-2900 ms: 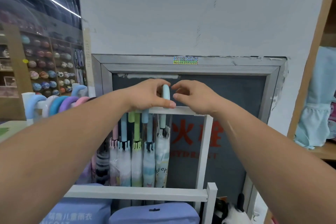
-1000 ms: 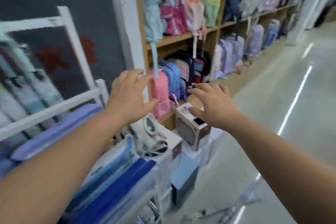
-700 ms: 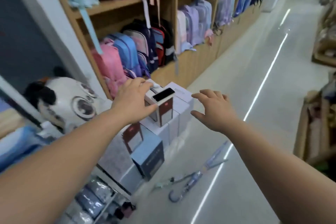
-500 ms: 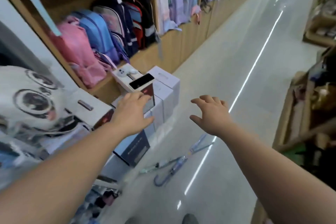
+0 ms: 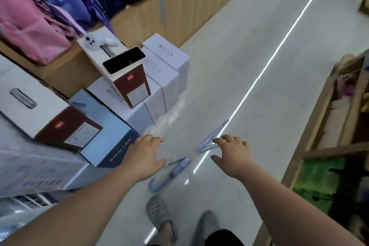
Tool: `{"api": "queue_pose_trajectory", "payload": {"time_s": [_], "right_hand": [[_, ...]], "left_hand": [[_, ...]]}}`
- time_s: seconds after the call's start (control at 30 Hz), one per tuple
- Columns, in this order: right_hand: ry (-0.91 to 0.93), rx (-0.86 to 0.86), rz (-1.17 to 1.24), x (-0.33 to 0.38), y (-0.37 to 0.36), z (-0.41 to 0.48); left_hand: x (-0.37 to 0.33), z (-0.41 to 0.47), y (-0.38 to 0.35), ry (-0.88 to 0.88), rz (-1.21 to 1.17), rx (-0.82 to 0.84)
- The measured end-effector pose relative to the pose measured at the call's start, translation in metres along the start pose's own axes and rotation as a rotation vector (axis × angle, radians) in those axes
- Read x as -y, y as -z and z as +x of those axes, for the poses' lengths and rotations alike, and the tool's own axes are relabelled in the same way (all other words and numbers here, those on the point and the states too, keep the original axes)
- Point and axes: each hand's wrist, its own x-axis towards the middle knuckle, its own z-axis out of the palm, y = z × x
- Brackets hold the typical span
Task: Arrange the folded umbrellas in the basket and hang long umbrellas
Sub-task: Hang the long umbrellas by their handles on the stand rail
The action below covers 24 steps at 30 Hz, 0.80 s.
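Currently: a pale floor point(image 5: 249, 66) is seen below, with stacked boxes point(image 5: 159, 86) at left. The left hand point(image 5: 144, 156) and right hand point(image 5: 232, 155) are held out above it, fingers point(image 5: 219, 140) loosely spread, nothing gripped. A long blue umbrella point(image 5: 187, 159) is laid flat on the floor between the hands, its hook handle point(image 5: 154, 184) nearest the grey sandal point(image 5: 157, 211).

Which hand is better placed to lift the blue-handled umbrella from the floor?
Probably the left hand: it hovers close to the curved handle of the umbrella, while the right hand is beside its tip half.
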Motion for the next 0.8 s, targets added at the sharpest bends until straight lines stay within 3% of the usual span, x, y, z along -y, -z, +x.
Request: {"api": "queue_pose_trajectory", "payload": {"time_s": [0.17,0.47,0.8], "right_hand": [[0.059,0.105,-0.007,-0.035,-0.081,0.092],[0.236,0.217,-0.099,-0.084,-0.290,0.270],[0.377,0.212,-0.134,-0.099,-0.459,0.371]], "left_hand": [[0.010,0.077,-0.085,0.104,-0.061,0.064],[0.061,0.234,-0.294,0.157,-0.064,0.191],[0.094,0.316,-0.457,0.206,-0.154,0.332]]}}
